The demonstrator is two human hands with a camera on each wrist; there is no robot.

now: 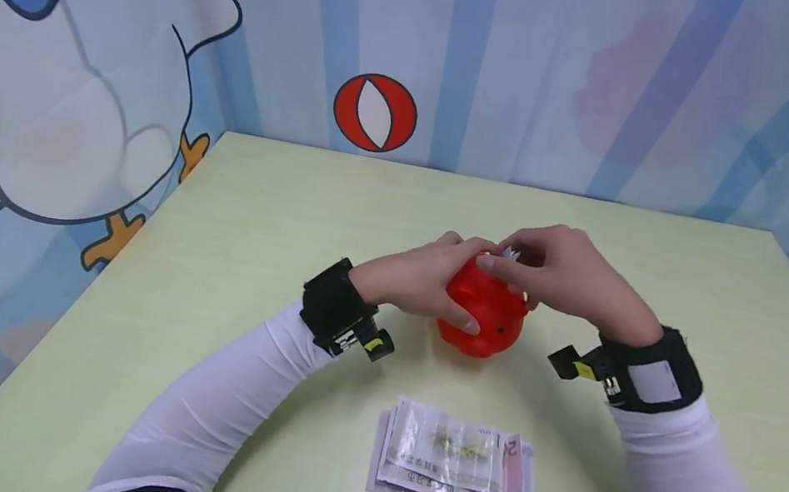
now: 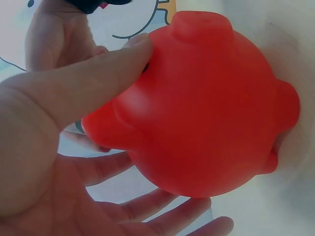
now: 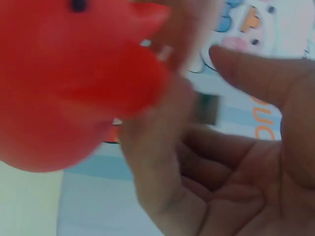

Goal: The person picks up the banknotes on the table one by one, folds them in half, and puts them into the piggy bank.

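We look forward and down over the bench from the head; from each wrist, we face the red toy at close range. All three views share it.

The head view is bright and evenly lit, with soft shadows on the table toward six o'clock. The left wrist view looks dimmer — a pale sheen sits at nine o'clock on the toy. In the right wrist view, blur smears the toy toward ten o'clock and part of the right hand.
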